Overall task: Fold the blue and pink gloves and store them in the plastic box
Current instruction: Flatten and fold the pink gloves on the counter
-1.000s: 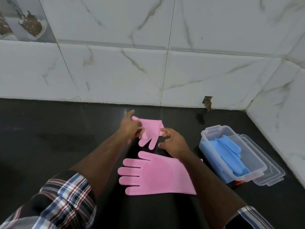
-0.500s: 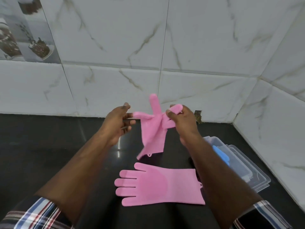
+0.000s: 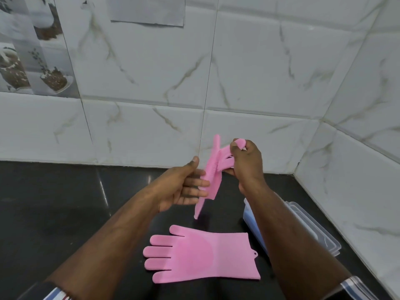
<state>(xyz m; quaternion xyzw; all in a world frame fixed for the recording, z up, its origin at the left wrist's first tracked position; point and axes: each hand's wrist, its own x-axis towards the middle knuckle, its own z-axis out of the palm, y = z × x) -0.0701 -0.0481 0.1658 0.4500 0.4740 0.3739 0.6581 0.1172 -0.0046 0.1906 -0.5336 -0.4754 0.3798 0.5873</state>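
One pink glove [image 3: 213, 169] hangs edge-on in the air above the black counter. My right hand [image 3: 244, 167] grips its finger end, and one pink fingertip curls over my knuckles. My left hand [image 3: 186, 187] has its fingers stretched out flat against the glove's side, thumb raised. The second pink glove [image 3: 201, 254] lies flat on the counter, fingers pointing left. My right forearm hides most of the clear plastic box [image 3: 249, 204]. Blue [image 3: 253, 224] shows through the box's near wall.
The box's clear lid [image 3: 313, 226] lies against the right side of the box, near the corner of the tiled walls. The black counter [image 3: 54, 202] stretches to the left. A marble-tiled wall stands behind.
The held glove has turned edge-on and risen slightly. My left hand has released its pinch and spread its fingers against the glove. The view has tilted up, and my forearm now covers more of the box.
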